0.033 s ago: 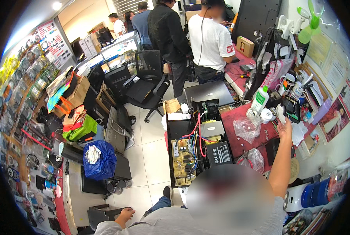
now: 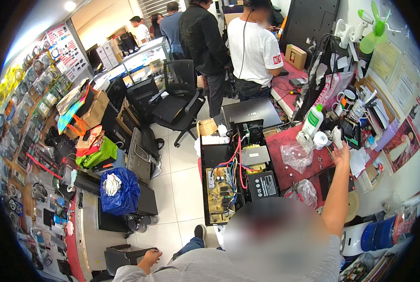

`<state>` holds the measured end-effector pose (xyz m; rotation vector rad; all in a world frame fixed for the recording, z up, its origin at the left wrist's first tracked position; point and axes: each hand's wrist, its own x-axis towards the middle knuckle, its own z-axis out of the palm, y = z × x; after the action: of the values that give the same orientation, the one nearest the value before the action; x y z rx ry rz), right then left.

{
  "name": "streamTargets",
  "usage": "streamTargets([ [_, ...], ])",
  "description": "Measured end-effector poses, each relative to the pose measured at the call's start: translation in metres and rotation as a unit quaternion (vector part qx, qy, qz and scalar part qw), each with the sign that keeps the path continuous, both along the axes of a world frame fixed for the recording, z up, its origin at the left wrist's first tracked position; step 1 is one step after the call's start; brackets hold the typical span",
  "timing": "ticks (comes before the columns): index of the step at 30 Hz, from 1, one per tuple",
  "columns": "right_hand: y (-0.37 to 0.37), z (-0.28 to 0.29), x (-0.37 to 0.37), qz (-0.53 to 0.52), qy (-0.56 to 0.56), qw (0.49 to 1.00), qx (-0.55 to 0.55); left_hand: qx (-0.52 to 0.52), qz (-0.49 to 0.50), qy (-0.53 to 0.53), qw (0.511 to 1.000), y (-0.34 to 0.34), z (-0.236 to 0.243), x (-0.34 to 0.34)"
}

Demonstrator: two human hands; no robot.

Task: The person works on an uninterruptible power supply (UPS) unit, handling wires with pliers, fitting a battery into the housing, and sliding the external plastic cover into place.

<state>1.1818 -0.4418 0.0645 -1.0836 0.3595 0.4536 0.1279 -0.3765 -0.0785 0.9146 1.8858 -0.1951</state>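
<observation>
At the right side of the bench (image 2: 287, 167), my right hand (image 2: 340, 152) is raised, its fingers round a crumpled white tissue (image 2: 337, 137), beside a small white tub (image 2: 321, 140) and a dark device (image 2: 350, 130). Low on the left, my left hand (image 2: 151, 258) has curled fingers near a black chair arm (image 2: 135, 254); I cannot make out what, if anything, they hold. An opened black case (image 2: 219, 155) stands before me, with a circuit board (image 2: 219, 197), coloured wires and a black battery (image 2: 261, 183). A blurred oval hides the area just below it.
A white bottle (image 2: 312, 121), plastic bags (image 2: 297, 155) and a closed laptop (image 2: 247, 113) are on the bench. An office chair (image 2: 172, 108), several people (image 2: 205, 56), a blue bag (image 2: 118, 197), piled boxes (image 2: 92, 108) and hung accessories (image 2: 36, 103) surround the tiled floor (image 2: 172, 176).
</observation>
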Motion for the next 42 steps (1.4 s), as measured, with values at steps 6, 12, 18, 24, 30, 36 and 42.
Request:
streamTargets([
  [6, 0.029, -0.004, 0.021, -0.093, 0.035, 0.995, 0.033, 0.012, -0.003, -0.008, 1.000, -0.005, 0.005, 0.008],
  [12, 0.025, 0.003, 0.035, -0.126, 0.047, 0.990, 0.033, 0.022, 0.027, 0.008, 0.999, -0.010, 0.029, 0.014],
  [18, 0.017, -0.023, 0.075, -0.116, 0.036, 0.990, 0.070, 0.014, -0.001, 0.034, 0.999, -0.021, 0.047, 0.013],
  [24, 0.002, -0.028, 0.070, -0.073, -0.103, 0.992, 0.014, 0.017, -0.010, 0.050, 0.999, -0.004, 0.059, 0.026],
  [30, 0.028, -0.020, 0.047, -0.183, -0.050, 0.974, 0.127, 0.085, -0.127, -0.018, 0.988, 0.008, 0.007, -0.038],
  [36, 0.006, 0.023, 0.026, -0.171, -0.103, 0.976, 0.091, 0.170, -0.215, -0.014, 0.962, 0.058, 0.063, 0.036],
  [42, -0.017, 0.063, -0.026, -0.120, -0.168, 0.974, 0.093, 0.452, -0.242, -0.062, 0.856, 0.170, 0.166, 0.124],
])
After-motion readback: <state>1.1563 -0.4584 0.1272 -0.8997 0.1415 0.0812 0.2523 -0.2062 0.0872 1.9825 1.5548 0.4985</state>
